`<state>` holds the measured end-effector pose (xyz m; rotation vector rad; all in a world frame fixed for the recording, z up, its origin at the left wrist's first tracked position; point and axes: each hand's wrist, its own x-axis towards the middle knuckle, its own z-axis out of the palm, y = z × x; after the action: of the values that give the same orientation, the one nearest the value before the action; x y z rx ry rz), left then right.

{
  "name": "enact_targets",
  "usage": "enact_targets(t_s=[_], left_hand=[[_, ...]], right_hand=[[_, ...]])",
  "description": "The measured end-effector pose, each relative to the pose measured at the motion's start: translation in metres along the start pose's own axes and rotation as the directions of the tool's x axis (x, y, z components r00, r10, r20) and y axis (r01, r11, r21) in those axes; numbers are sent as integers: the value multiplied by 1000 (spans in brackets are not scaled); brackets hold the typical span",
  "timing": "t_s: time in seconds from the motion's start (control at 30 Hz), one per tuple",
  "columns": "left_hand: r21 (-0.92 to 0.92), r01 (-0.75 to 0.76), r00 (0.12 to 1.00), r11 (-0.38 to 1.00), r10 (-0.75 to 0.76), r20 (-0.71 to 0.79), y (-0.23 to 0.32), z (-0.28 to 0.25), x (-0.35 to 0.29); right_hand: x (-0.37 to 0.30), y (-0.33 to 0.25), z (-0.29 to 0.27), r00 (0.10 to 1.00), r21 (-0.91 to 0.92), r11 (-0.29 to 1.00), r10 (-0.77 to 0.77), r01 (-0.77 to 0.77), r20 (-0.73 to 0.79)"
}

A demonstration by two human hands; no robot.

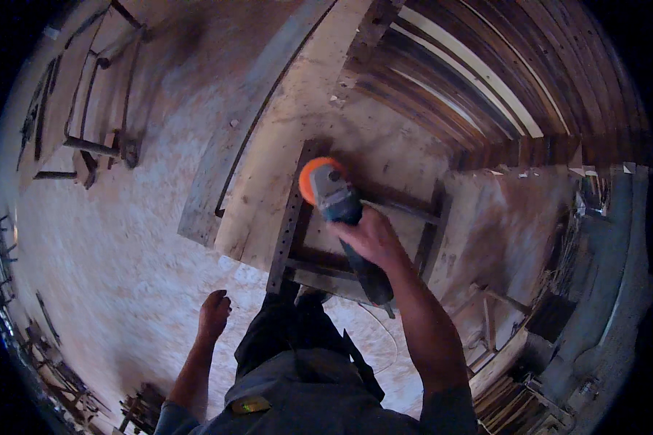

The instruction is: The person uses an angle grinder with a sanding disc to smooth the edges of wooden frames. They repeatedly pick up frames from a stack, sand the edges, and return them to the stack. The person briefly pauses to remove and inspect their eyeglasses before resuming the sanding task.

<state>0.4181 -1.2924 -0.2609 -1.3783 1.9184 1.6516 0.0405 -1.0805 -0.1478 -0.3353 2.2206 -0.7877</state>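
Observation:
My right hand (374, 235) is wrapped round the dark body of an angle grinder (334, 194). The grinder's grey head carries an orange disc (310, 181), held over the left rail of a dark rectangular frame (286, 235). Whether the disc touches that rail, I cannot tell. A row of small holes runs along the rail, and crossbars join it to the frame's right side. Down by my left side hangs my left hand (214, 313), its fingers loosely curled in with nothing visible in them.
Wide pale boards (257, 188) lie beside the frame on the left. Long dark and light planks (479, 72) are stacked at the far right. A metal-framed rack (87, 109) stands far left. Near my legs a thin cable (392, 341) curves over the dusty floor (123, 254).

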Motion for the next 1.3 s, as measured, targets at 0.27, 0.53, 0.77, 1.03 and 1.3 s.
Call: enact_targets(t_s=[0.27,0.53,0.77,1.03,1.3], left_hand=[[297,-365,927,882,375,24,172,42,43],[754,-186,982,630,149,118,248,110,58],[769,-327,897,550,438,68,220,108,78],[-329,-155,926,931,253,279,269,116,-16],[-449,-214,741,867,444,504,276,96,20]], right_hand=[[-58,2,-33,989,102,993,65,-52,-132],[-213,80,-36,878,583,764,448,-277,-170],[-337,147,-11,651,870,483,693,-100,-309],[-452,244,42,544,950,279,780,140,-309],[-513,312,73,450,954,282,843,98,-295]])
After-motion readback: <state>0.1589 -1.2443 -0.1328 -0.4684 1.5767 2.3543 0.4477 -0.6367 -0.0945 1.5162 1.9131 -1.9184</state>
